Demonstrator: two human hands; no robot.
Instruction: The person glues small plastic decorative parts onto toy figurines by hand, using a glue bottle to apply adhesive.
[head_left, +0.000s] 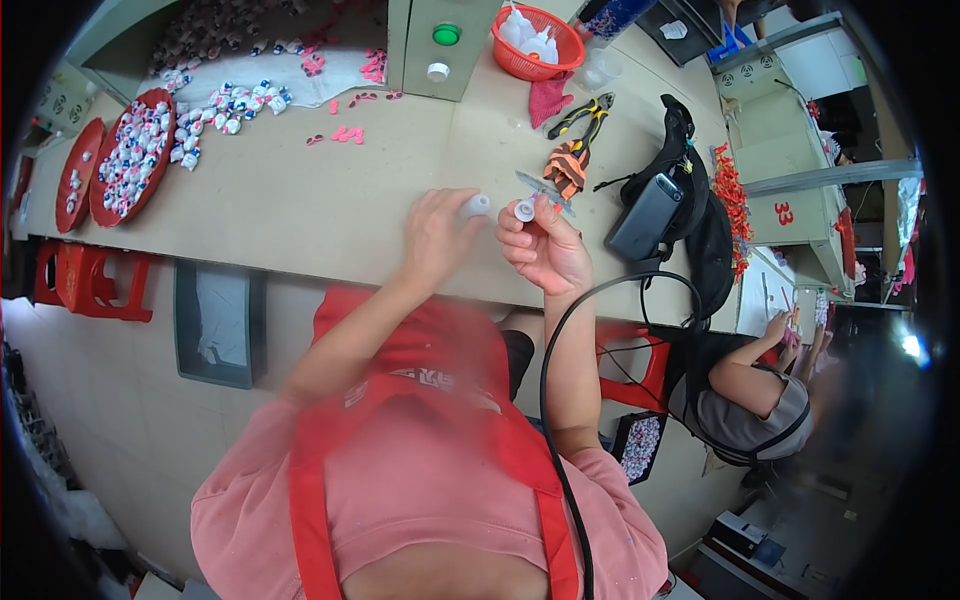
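Above the near part of the table [330,225], my left hand [436,238] grips a small white plastic piece with a rounded end [477,205] between thumb and fingers. Just to its right, my right hand [552,255] is closed on a small white round plastic piece with a hole in its end [524,211]. The two pieces are held apart, at about the same height. Beyond my right hand lie thin metal tweezers or a blade-like tool [541,186], and pliers [597,118] with yellow and black handles. An orange-and-brown striped cloth [567,170] is beside them.
At the far left stand red trays [168,152] of small white, blue and pink figures. Pink pieces [347,135] lie near the grey cabinet [428,70]. A red basket [515,68] holds white bottles. A black bag [690,230] and phone [645,218] lie right. Another person [760,400] sits at right.
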